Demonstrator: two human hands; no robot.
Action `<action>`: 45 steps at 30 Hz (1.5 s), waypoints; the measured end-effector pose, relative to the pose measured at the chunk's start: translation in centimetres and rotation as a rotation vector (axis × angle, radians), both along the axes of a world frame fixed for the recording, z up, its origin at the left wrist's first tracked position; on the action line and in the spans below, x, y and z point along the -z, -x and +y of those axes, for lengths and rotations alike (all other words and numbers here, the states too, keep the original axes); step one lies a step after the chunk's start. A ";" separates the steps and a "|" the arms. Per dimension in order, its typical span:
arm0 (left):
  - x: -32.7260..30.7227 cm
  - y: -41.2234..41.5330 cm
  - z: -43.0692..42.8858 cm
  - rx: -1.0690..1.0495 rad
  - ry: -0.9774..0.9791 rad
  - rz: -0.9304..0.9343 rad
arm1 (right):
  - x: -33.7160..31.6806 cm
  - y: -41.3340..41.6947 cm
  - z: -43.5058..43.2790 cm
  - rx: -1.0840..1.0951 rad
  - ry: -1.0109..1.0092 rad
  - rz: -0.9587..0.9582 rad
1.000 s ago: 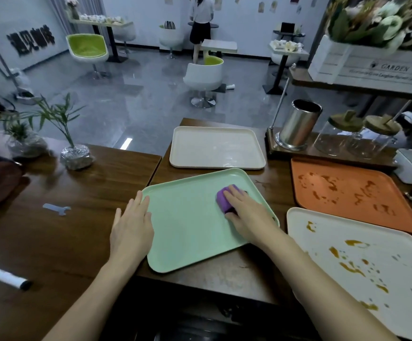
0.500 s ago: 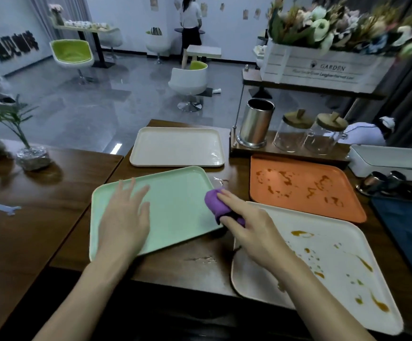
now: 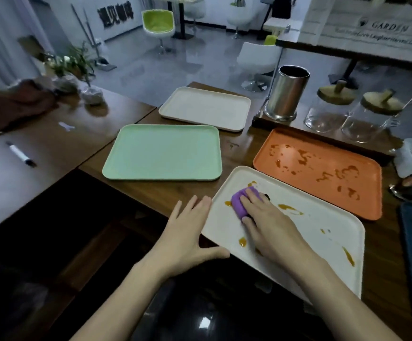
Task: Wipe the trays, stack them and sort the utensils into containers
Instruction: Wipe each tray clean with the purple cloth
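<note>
Since the earlier frame, both hands have left the green tray (image 3: 165,153). The right hand (image 3: 271,225) has carried the purple sponge (image 3: 240,201) onto the stained white tray (image 3: 323,232), and the left hand (image 3: 187,232) has come to that tray's left edge.

Right hand: grip closed on the sponge, fingers arched over its top and thumb against its near side. It presses the sponge down in the tray's far-left corner, among orange-brown smears.

Left hand: grip wide and holding nothing. The straight, spread fingers lie on the table (image 3: 236,148) along the tray's left rim, and the thumb reaches along its near corner.

The green tray lies flat to the left with no visible stains, apart from the white one. A cream tray (image 3: 205,108) lies behind it. The orange tray (image 3: 323,166), streaked with the same sauce, sits just behind the white tray. Farther back stand a steel canister (image 3: 287,92) and two glass jars (image 3: 323,114) with wooden lids.
</note>
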State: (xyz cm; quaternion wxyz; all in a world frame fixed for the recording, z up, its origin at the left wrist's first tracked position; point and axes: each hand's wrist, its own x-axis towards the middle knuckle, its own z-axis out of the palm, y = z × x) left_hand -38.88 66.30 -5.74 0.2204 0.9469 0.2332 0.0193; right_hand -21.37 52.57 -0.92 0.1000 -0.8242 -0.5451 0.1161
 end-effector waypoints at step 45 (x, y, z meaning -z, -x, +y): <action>0.6 -1.1 -1.1 -0.148 0.078 -0.007 | 1.1 1.2 -1.1 -0.338 -0.030 0.166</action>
